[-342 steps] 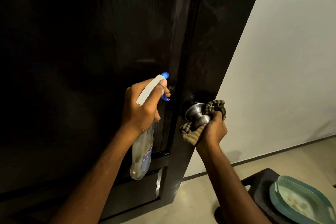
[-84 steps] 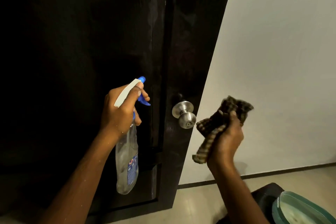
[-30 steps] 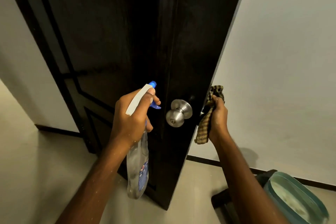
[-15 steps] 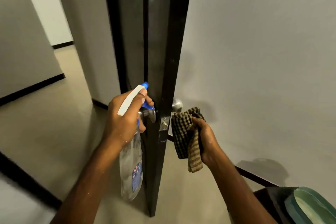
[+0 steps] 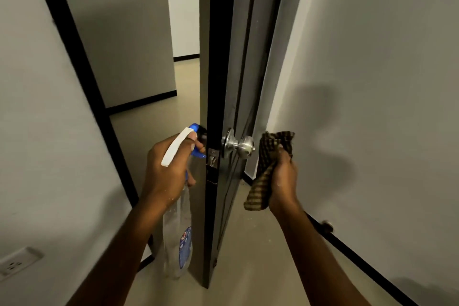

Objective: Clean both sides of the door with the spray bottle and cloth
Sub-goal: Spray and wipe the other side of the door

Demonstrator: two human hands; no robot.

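The dark door (image 5: 224, 69) stands ajar, seen edge-on in the middle, its other face angled away to the right. A silver knob (image 5: 242, 146) sticks out on that right side, beside the latch plate (image 5: 212, 157). My left hand (image 5: 167, 171) grips the clear spray bottle (image 5: 177, 238) by its white-and-blue trigger head, just left of the door edge. My right hand (image 5: 283, 179) holds the bunched checked cloth (image 5: 267, 166) a little right of the knob, not touching it.
A black door frame (image 5: 82, 74) runs diagonally at the left, with a wall socket (image 5: 17, 262) low on that wall. A hallway opens beyond the doorway. A white wall with black skirting (image 5: 360, 253) and a small doorstop (image 5: 327, 225) lies to the right.
The door has swung further, showing its other face and knob. My right hand with the cloth has moved off the door edge, to the right of the knob.
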